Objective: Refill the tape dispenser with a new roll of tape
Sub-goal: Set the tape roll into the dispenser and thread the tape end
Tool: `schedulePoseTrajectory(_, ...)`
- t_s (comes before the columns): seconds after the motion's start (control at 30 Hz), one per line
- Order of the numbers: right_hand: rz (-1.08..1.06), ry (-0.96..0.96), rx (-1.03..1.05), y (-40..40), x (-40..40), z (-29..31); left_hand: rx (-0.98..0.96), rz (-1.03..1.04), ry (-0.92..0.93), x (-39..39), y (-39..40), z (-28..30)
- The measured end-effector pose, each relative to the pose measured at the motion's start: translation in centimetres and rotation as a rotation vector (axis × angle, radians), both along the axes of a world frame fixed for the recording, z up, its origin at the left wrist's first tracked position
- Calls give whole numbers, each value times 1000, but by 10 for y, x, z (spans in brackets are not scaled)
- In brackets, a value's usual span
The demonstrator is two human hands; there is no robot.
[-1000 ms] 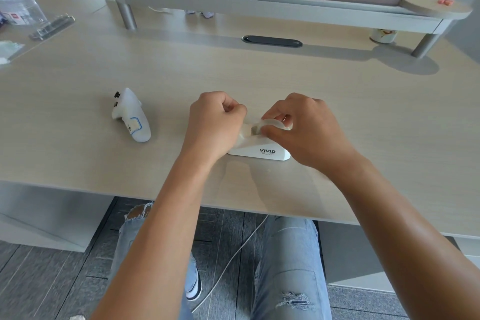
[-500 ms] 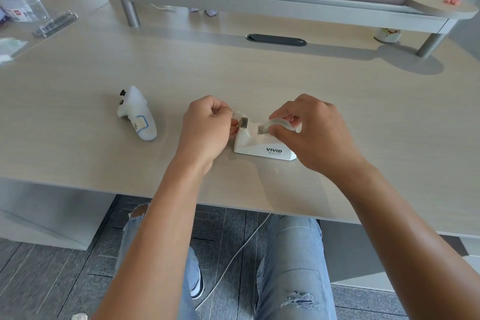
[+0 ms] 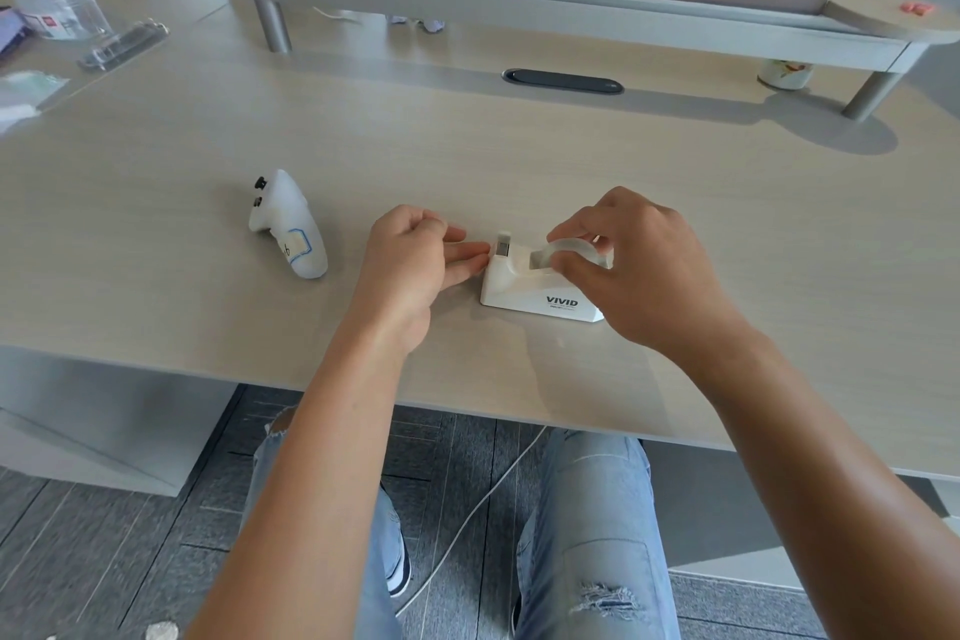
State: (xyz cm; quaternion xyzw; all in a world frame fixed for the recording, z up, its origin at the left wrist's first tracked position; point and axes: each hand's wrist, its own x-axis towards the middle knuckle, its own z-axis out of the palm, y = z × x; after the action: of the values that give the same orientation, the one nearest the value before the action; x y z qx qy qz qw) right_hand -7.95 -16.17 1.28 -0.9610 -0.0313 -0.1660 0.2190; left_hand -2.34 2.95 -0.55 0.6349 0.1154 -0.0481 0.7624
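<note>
sideways, dispenser [image 3: 540, 291] cutter points left

Bare forearms, no sleeves; light-blue ripped jeans [image 3: 597, 535]; dark, white-soled shoe [image 3: 397, 566].

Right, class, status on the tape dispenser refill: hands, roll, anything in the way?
Right hand gripping tape roll in the dispenser. Left hand pinched shut beside the cutter end. White controller sits off left, not in the way.
</note>
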Motion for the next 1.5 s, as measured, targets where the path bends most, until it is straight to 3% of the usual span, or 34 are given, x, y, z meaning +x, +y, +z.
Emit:
schedulePoseTrajectory(0.27,1,15,-29,1,0,2,-147,24,53,-1,2,-1)
schedulePoseTrajectory(0.37,-3,27,-48,1,0,3,-92,9,74,0,2,-4)
schedulePoseTrajectory(0.5,-6,45,-57,1,0,5,278,-26,48,2,8,-13)
schedulePoseTrajectory(0.67,-6,70,-57,2,1,7,1010,-154,-107,6,10,-7)
schedulePoseTrajectory(0.77,-4,73,-48,2,1,7,1184,-262,-110,6,2,-3)
schedulePoseTrajectory(0.93,-4,71,-49,2,1,7,1161,-309,-139,11,-4,-1)
schedulePoseTrajectory(1.1,-8,67,-43,2,1,7,1022,-218,-209,8,5,-6)
schedulePoseTrajectory(1.2,-5,61,-50,3,1,6,917,-70,-334,-5,12,-11)
schedulePoseTrajectory(1.3,-4,62,-50,2,2,6,916,-4,-521,-29,9,-14)
schedulePoseTrajectory(1.5,-3,60,-48,3,1,6,966,140,-678,-55,-2,-18)
